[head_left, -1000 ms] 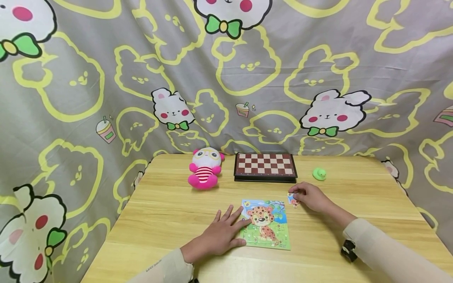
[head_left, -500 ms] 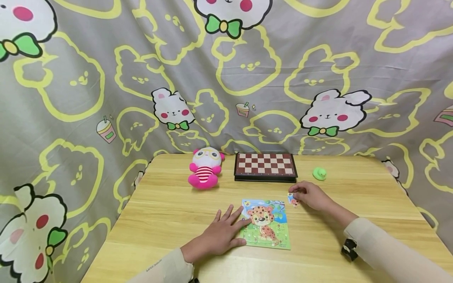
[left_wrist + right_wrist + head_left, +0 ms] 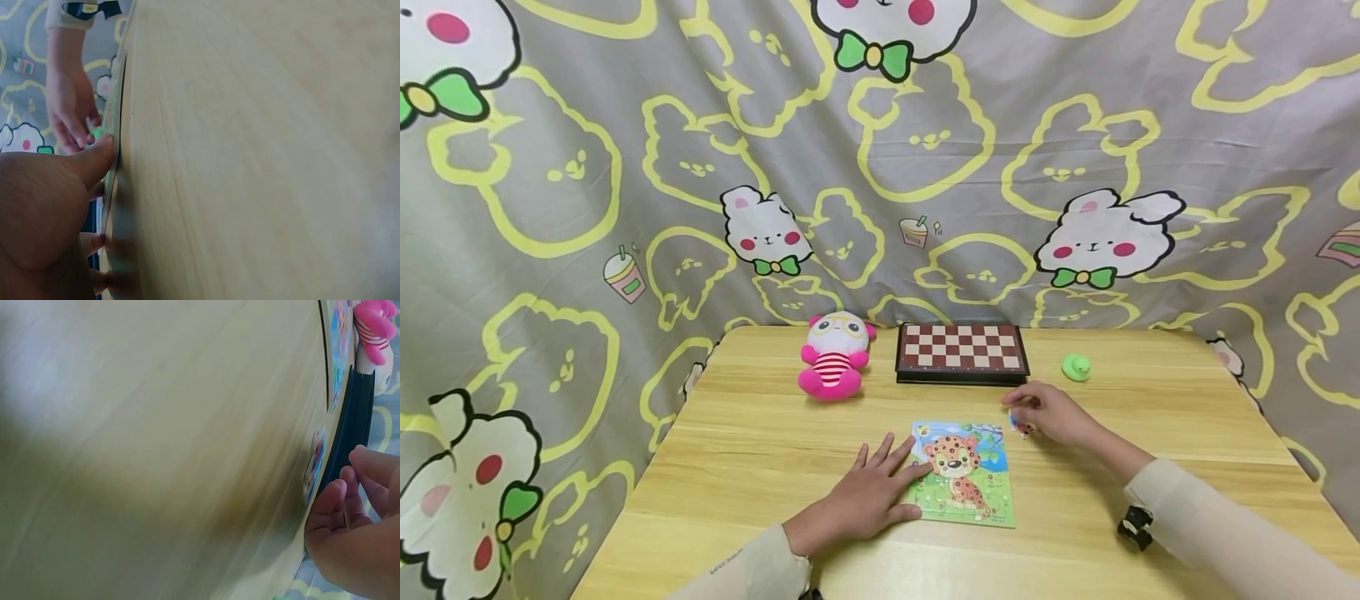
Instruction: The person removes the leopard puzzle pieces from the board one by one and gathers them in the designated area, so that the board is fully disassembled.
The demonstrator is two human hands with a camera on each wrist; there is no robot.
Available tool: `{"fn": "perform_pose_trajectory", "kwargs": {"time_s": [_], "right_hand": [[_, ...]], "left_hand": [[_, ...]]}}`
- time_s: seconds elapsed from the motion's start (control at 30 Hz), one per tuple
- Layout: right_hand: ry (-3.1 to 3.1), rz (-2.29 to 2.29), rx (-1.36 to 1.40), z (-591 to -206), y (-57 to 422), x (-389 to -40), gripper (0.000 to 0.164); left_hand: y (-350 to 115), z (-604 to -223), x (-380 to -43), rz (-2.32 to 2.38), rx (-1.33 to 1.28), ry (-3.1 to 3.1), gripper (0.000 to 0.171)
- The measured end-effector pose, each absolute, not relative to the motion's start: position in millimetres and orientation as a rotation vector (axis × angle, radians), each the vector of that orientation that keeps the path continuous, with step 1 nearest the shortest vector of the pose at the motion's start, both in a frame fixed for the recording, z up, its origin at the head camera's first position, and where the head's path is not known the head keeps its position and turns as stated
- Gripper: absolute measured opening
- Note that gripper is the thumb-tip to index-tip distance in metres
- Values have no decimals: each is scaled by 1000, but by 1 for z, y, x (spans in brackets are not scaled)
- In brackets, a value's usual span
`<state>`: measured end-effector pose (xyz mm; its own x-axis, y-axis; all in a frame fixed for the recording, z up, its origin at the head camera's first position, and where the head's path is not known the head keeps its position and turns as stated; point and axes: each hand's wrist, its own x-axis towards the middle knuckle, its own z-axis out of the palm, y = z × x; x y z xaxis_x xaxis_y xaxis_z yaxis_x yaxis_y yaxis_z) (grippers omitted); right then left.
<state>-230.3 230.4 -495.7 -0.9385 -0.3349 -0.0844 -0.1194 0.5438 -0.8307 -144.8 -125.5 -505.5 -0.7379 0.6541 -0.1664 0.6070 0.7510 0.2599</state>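
A square jigsaw puzzle (image 3: 966,492) with a spotted leopard cub lies flat on the table. My left hand (image 3: 868,498) rests on its left edge, fingers spread and thumb at the lower left. Just right of the puzzle's upper corner lies a small loose puzzle patch (image 3: 1022,430), blue with reddish spots, partly covered by my right hand (image 3: 1060,417). That hand hovers over the patch with loosely bent fingers. In the right wrist view the patch (image 3: 315,464) sits on the table, apart from the fingers, and nothing shows between thumb and fingertips.
Behind the puzzle lies a folded checkered game board (image 3: 962,350). A pink plush panda (image 3: 832,358) sits to its left and a small green toy duck (image 3: 1077,367) to its right. A patterned curtain (image 3: 970,167) hangs behind the wooden table (image 3: 730,450).
My right hand has shifted slightly left and its fingers have lifted from the loose puzzle patch. The left hand and the puzzle have stayed in place.
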Motion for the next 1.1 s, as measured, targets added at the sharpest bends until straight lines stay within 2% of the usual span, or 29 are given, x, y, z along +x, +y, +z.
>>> {"fn": "perform_pose_trajectory", "kwargs": {"time_s": [1.1], "right_hand": [[2497,-1308,-640,-497,156,-206,21]], "left_hand": [[-125,-505,-145,262,977,2698,65]]}}
